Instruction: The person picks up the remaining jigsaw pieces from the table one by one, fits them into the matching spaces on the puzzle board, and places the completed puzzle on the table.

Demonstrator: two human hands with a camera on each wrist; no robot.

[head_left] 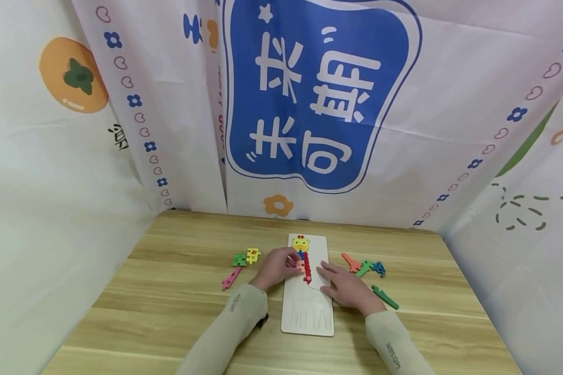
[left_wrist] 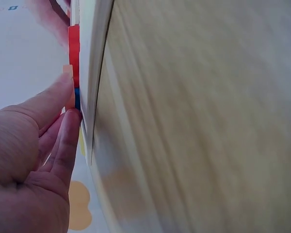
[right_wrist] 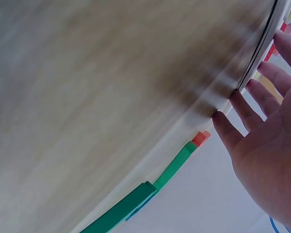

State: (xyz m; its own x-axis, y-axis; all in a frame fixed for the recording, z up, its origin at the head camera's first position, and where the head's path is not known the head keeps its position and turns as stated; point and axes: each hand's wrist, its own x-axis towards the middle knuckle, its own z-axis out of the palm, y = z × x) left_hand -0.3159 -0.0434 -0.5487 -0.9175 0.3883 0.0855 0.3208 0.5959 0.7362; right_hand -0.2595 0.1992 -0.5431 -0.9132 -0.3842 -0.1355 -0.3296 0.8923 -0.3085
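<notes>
A pale puzzle board (head_left: 305, 307) with drawn outlines lies lengthwise in front of me. At its far end sits a yellow giraffe-head piece (head_left: 301, 244), with a blue piece (head_left: 302, 255) just below it. A long red puzzle piece (head_left: 307, 271) runs down the board's middle. Between thumb and fingers, my left hand (head_left: 273, 266) pinches a light orange puzzle piece (left_wrist: 68, 92), which overlaps the blue piece in the left wrist view. My right hand (head_left: 347, 285) rests at the board's right edge, fingers spread and fairly straight, fingertips touching it (right_wrist: 262, 111).
Left of the board lie a green piece (head_left: 239, 260), a yellow piece (head_left: 253, 254) and a pink piece (head_left: 232, 278). On the right are orange (head_left: 351, 262), green (head_left: 365, 267), blue (head_left: 379, 269) and dark green (head_left: 384, 297) pieces. A printed curtain (head_left: 192, 156) hangs behind the wooden table (head_left: 136, 323).
</notes>
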